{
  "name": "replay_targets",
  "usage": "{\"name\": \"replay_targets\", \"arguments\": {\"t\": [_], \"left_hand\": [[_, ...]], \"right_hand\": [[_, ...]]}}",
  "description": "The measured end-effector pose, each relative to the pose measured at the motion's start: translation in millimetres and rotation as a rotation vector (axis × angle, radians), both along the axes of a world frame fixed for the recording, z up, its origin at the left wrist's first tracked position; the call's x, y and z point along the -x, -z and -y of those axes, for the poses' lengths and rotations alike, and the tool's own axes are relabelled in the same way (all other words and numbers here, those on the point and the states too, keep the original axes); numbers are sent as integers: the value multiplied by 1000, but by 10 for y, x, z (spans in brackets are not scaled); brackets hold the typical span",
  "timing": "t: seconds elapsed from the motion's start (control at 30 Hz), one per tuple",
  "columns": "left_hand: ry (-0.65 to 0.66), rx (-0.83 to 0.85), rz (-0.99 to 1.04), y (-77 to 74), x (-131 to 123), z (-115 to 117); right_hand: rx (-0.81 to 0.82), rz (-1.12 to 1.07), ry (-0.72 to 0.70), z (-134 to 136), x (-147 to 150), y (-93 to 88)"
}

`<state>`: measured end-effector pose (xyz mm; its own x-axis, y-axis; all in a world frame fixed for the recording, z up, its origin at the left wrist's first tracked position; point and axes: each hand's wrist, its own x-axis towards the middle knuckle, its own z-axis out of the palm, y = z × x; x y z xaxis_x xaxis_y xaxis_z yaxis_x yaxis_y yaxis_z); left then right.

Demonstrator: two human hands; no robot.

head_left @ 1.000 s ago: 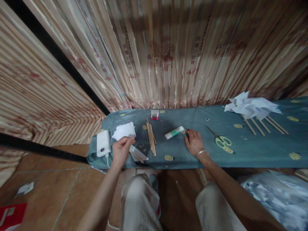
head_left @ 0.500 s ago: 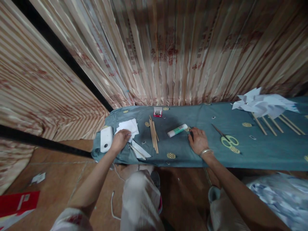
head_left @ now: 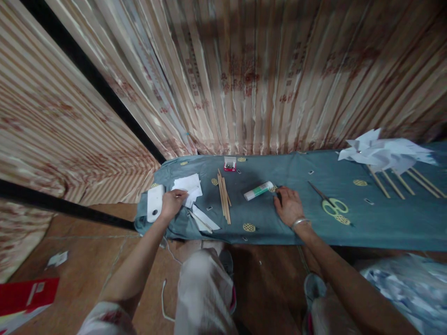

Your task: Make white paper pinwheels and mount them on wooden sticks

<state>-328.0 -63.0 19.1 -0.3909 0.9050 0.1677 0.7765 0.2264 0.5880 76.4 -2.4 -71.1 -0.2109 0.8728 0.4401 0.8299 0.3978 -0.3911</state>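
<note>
My left hand [head_left: 172, 204] is at a small stack of white paper squares [head_left: 190, 187], thumb and fingers pinched on the paper's near left edge. Just below lie a folded white paper strip [head_left: 206, 217] and a thin pale stick-like tool [head_left: 200, 220], whose kind I cannot make out. My right hand [head_left: 289, 207] rests on the cloth, fingers stretched and holding nothing. Close by its fingertips is a white and green glue stick [head_left: 257, 191]. Between the hands are several wooden sticks [head_left: 224, 196]. Scissors with yellow-green handles [head_left: 333, 206] lie right of my right hand.
A white phone-like object [head_left: 155, 203] sits at the left end of the blue-green covered table [head_left: 265, 232]. A small open red box of pins [head_left: 229, 164] stands at the back. Several paper pinwheels on sticks [head_left: 387, 151] lie at the right. A curtain [head_left: 251, 93] hangs behind.
My left hand has drawn back slightly to the left on the paper, showing more of the stack. My right hand stays in place. The view has shifted slightly.
</note>
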Motion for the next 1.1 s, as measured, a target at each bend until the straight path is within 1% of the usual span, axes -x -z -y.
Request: {"name": "replay_targets", "arguments": {"t": [0.07,0.1,0.13,0.17,0.2,0.23,0.27,0.3,0.37,0.4,0.47,0.53,0.57,0.63,0.7,0.8,0.87,1.0,1.1], "left_hand": [[8,-54,16,-138,-152,52],[34,-100,27,-216,-286,83],[105,-224,44,-289,-464,114],[216,-325,53,-347,-682,144],[337,-389,60,-381,-934,168],[460,-425,71,-383,-1207,183],[593,-438,76,-350,-1487,188],[696,-448,89,-282,-1759,181],[839,-437,110,-69,-2229,140],[871,-407,119,57,-2410,112],[874,-337,147,294,-2653,62],[876,-271,177,460,-2762,40],[889,-242,183,509,-2783,41],[923,-207,186,548,-2793,63],[935,-183,195,541,-2795,100],[930,-182,219,517,-2804,148],[919,-175,218,511,-2797,161],[839,-97,179,522,-2732,154],[797,-69,157,540,-2669,148]], "right_hand": [[19,-28,-1,-4,12,-16],[30,-43,-2,-8,14,-22],[40,-61,-4,-14,10,-29],[50,-80,-7,-20,-5,-34],[62,-100,-9,-24,-34,-39],[75,-122,-10,-24,-82,-45],[88,-144,-8,-16,-150,-51],[101,-164,-1,1,-240,-59],[120,-192,24,75,-473,-82],[128,-198,32,132,-603,-100],[150,-199,8,282,-847,-149],[182,-175,-46,452,-1019,-213],[209,-161,-64,531,-1069,-249],[265,-150,-93,653,-1104,-318],[279,-162,-137,710,-1084,-382],[333,-217,-216,679,-1030,-458],[376,-280,-221,615,-998,-485],[410,-373,-146,475,-921,-455],[396,-359,-98,387,-840,-384]]}}
